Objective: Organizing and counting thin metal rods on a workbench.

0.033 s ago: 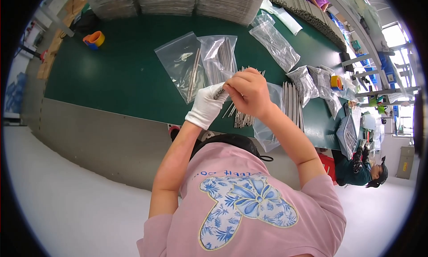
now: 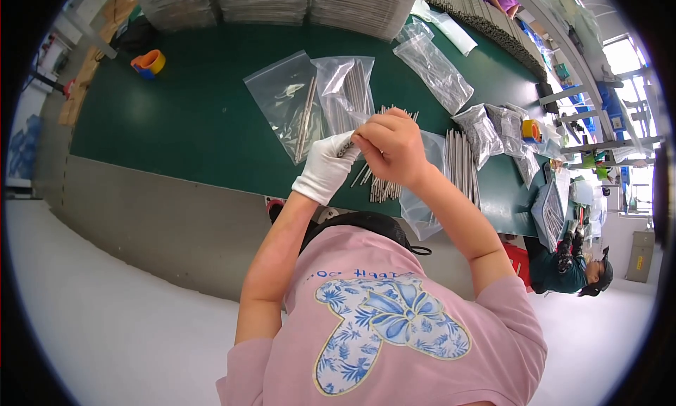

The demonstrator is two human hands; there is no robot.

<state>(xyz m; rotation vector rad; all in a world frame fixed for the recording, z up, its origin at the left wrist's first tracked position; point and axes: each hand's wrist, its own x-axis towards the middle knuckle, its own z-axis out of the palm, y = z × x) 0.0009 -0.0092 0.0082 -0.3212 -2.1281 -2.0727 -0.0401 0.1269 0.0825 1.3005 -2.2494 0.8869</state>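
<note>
With the fingers of the left hand (image 2: 327,165) (gloved in white, unlike the other) clamped on a bundle (image 2: 346,150) of thin rods, holding it up near the front edge of the table (image 2: 183,124), with just the clustered ends in view. Holding the right hand (image 2: 396,149), bare, close at those ends, with the fingers curled in and the thumb near the forefinger; cannot tell whether clamped on a rod or only touching.

See beyond the hands, side by side on the green table, a flat bag (image 2: 278,100) with a few rods in it and a fuller bag (image 2: 345,85), also clear. Find loose rods (image 2: 386,190) piled behind the right hand, then a row of rods (image 2: 461,163) farther right, with a plastic sleeve (image 2: 421,224) between, hanging past the table's edge. Note packed bags (image 2: 482,135) beyond the row, near a tape roll (image 2: 531,131), and wrapped stacks (image 2: 359,10) along the back.
</note>
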